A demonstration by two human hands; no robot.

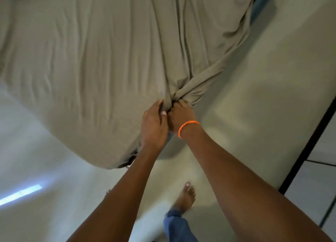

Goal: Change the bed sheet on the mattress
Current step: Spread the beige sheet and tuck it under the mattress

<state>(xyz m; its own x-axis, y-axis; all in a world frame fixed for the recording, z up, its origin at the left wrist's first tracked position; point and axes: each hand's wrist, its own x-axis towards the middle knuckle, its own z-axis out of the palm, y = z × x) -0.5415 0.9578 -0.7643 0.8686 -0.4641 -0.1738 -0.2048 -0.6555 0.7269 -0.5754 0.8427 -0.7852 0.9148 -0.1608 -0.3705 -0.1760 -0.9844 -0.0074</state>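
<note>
light: dim, soft, greenish | glare: bright streak on floor [20, 194], lower left | blur: slight | edges: wide-angle bending

no readable text, labels, brands, numbers or signs

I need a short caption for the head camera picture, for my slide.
Both hands, left hand and right hand, gather the grey bed sheet at the mattress corner.

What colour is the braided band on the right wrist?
Bright orange braided wristband, clearest in the head view.
</note>
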